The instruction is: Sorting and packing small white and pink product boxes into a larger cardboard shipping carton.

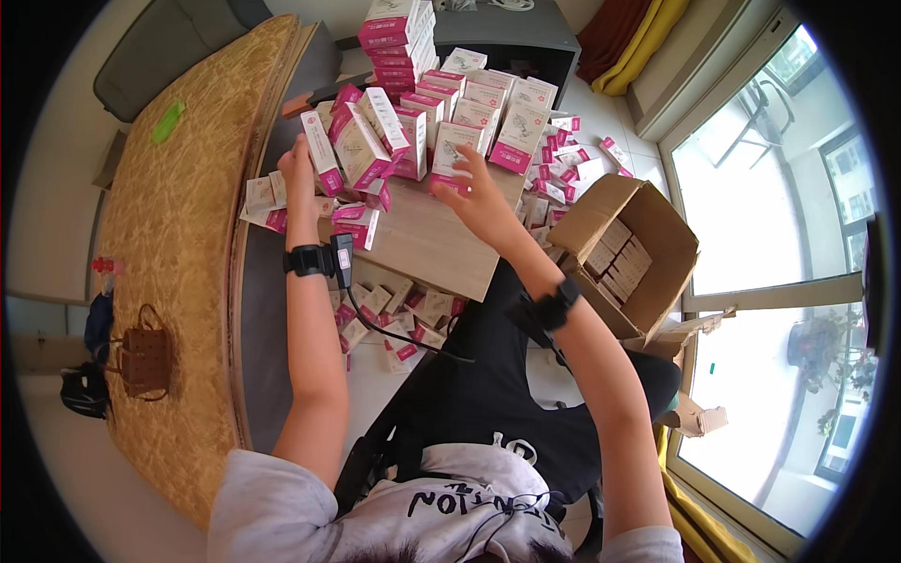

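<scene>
Many pink-and-white cardboard boxes stand in rows and lie in a loose heap on a small wooden table (422, 225). At the left of the heap, my left hand (297, 169) is against the side of a narrow pink-and-white box (322, 153); whether its fingers grip that box is hidden. My right hand (471, 190) is spread, thumb and fingers apart, over the lower part of an upright box (457, 149) at the front of the rows. A taller upright box (522, 130) leans to its right. Behind, a tall stack of boxes (398, 53) rises at the table's back.
An open brown carton (662, 274) holding packed small boxes stands to the right. More boxes lie scattered on the floor (563, 165) beyond and below the table. A large patterned couch or bed surface (190, 246) with a brown handbag (146, 359) runs along the left.
</scene>
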`<state>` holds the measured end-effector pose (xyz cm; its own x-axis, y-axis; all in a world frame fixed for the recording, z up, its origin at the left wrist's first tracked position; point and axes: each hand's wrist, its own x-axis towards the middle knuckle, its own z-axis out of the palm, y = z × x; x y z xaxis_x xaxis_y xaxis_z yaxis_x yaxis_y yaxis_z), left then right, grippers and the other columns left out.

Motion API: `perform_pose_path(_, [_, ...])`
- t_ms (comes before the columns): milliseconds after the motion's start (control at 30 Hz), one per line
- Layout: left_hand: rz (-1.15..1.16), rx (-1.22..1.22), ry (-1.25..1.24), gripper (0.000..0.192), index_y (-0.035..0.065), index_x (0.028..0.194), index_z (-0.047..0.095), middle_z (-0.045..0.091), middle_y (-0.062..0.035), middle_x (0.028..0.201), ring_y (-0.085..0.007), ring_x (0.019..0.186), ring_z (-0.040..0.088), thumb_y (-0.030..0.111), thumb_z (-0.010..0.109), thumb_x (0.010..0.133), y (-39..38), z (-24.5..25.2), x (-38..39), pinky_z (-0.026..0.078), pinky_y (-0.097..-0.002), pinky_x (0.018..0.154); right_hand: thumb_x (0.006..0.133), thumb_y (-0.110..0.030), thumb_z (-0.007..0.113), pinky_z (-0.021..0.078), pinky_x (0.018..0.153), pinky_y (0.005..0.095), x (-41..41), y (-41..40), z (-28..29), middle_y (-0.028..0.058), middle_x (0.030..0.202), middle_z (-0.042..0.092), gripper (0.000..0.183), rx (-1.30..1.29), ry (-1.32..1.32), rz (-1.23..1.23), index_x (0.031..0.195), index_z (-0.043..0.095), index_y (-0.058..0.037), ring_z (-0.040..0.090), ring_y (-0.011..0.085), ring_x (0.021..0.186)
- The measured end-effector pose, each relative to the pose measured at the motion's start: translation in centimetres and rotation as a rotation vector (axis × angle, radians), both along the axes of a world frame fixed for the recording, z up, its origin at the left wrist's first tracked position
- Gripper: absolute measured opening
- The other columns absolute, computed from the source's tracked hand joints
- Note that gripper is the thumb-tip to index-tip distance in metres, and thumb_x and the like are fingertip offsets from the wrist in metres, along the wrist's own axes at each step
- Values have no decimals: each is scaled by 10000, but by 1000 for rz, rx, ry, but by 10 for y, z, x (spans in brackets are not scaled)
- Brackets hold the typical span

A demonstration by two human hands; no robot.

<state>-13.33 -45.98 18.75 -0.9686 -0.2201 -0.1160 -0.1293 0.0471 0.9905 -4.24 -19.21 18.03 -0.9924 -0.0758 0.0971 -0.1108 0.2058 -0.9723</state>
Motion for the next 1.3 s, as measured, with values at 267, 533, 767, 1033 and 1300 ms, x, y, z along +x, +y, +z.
perform_pose_path(267, [137, -177, 130, 489, -7, 1229, 414, 521, -156, 1166, -242, 1074, 503, 231, 570, 832, 36, -5, -1, 391, -327, 886, 610, -309, 761, 419, 884, 395, -68, -103, -2, 294, 1174, 388, 929, 146, 88, -268, 1283, 241, 63, 464, 401, 1056])
perform_pose_path(533, [116, -252, 204, 492, 14, 1274, 351, 456, -129, 1234, -213, 1117, 448, 225, 525, 865, 37, -30, -16, 350, -309, 920, 577, -240, 756, 463, 799, 359, -78, -86, -9, 234, 1005, 537, 737, -82, -38, -281, 1137, 414, 94, 566, 349, 898])
perform_pose_path(767, [196, -380, 398, 487, -49, 1156, 475, 564, -211, 1047, -338, 1042, 504, 269, 566, 798, 39, -39, -14, 356, -380, 912, 810, -156, 570, 483, 774, 337, -2, 4, 36, 144, 940, 584, 329, -953, -360, -126, 1021, 510, 89, 580, 209, 861])
perform_pose_path(1033, [149, -536, 461, 662, -20, 1293, 302, 323, -239, 1313, -334, 1202, 351, 357, 576, 824, 98, -6, 36, 278, -403, 989, 865, -162, 455, 480, 843, 363, 101, 93, 54, 152, 1152, 523, 414, -1201, -345, -213, 1210, 391, 57, 552, 229, 1024])
perform_pose_path(1300, [-695, 646, -98, 731, 12, 1215, 297, 457, -121, 1133, -163, 1058, 474, 342, 728, 726, 259, 57, 189, 408, -285, 883, 640, -29, 667, 446, 811, 346, 176, 75, 62, 147, 1105, 449, 673, 336, 310, -833, 1240, 362, -24, 495, 285, 1010])
